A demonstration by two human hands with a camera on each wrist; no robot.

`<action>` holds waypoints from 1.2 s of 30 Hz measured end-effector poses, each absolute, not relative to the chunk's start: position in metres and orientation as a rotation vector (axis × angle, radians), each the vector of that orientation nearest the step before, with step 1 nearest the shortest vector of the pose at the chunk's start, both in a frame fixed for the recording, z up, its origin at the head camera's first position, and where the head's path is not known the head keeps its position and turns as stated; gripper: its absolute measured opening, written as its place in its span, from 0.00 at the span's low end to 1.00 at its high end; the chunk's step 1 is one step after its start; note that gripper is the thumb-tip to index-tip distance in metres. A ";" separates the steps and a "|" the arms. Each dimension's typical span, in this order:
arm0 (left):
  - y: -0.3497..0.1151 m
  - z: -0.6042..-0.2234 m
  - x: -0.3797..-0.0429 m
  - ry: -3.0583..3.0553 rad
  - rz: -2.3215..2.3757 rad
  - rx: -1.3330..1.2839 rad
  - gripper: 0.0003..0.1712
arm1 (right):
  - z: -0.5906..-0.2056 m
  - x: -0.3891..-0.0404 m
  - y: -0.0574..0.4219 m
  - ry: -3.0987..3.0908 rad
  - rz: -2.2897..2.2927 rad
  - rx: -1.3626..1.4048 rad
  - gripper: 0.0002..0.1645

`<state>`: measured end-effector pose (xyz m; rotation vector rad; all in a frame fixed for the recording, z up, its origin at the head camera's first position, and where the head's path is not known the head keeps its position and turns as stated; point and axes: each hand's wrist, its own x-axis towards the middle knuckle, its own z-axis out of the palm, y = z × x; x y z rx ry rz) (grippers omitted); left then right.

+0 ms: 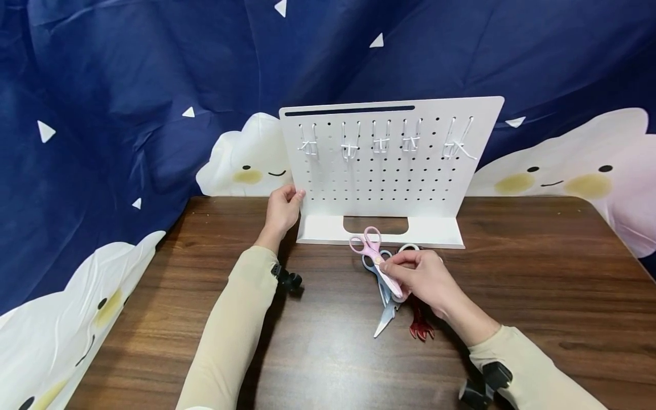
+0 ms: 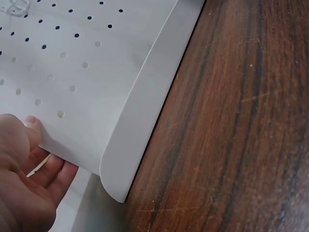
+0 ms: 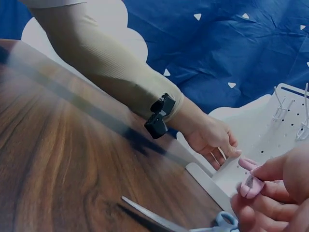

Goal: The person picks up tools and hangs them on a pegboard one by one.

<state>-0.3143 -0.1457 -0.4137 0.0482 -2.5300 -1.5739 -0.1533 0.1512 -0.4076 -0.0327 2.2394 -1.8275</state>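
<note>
A white pegboard (image 1: 379, 165) with several white wire hooks (image 1: 350, 149) stands at the back of the table. My left hand (image 1: 283, 210) grips its left edge, thumb on the front face and fingers behind, as the left wrist view shows. Pink scissors (image 1: 370, 248) are pinched in my right hand (image 1: 422, 279), handle loops pointing toward the board. Beneath them, blue-handled scissors (image 1: 385, 319) with bare metal blades lie on the table. A red claw-shaped piece (image 1: 421, 328) and a white loop (image 1: 409, 247) show beside my right hand, which partly hides them.
The brown wooden table (image 1: 328, 364) stretches to both sides. A flat white base (image 1: 430, 230) with a cut-out extends in front of the board. Behind hangs a dark blue cloth (image 1: 154, 68) with white clouds and triangles.
</note>
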 end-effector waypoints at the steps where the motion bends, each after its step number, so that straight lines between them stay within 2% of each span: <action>1: -0.145 -0.413 -0.314 -2.529 -1.579 0.052 0.15 | -0.407 -0.154 0.150 2.220 -1.838 -0.040 0.16; 16: -0.142 -0.411 -0.314 -2.523 -1.558 0.092 0.14 | -0.396 -0.166 0.132 1.929 -2.104 -0.140 0.20; 36: -0.143 -0.412 -0.314 -2.535 -1.557 0.106 0.14 | -0.373 -0.188 0.106 1.942 -2.248 -0.088 0.23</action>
